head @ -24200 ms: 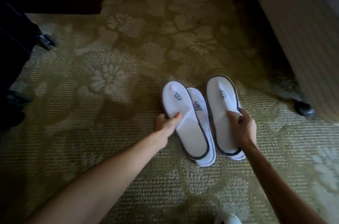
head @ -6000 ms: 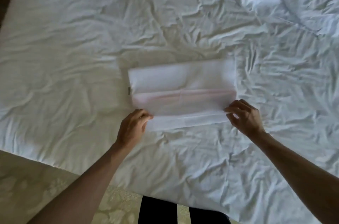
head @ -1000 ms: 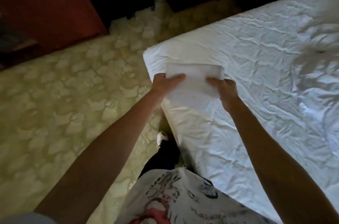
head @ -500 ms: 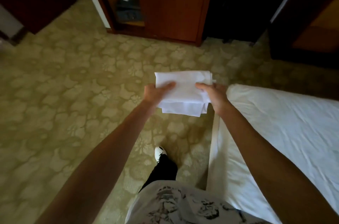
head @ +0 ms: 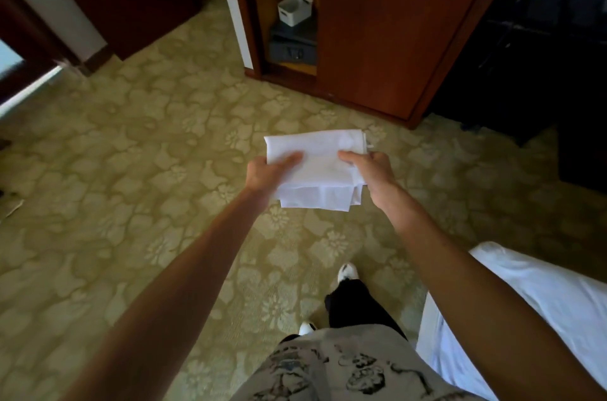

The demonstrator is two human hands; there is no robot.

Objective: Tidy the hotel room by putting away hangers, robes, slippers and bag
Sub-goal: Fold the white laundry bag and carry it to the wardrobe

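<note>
**Above the carpet: loose layers at risk**

Over the floral green carpet, pinching the folded white cloth bag with left hand and right hand; lower layers sagging, likely unfolding or slipping before reaching the open wooden wardrobe.

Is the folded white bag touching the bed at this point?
Apart. The head view shows the folded white bag held by both hands over the carpet, with open floor between it and the bed.

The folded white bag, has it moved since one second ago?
Yes. The folded white bag, held by both hands, has left the bed and is now over the carpet, nearer the wardrobe.
</note>
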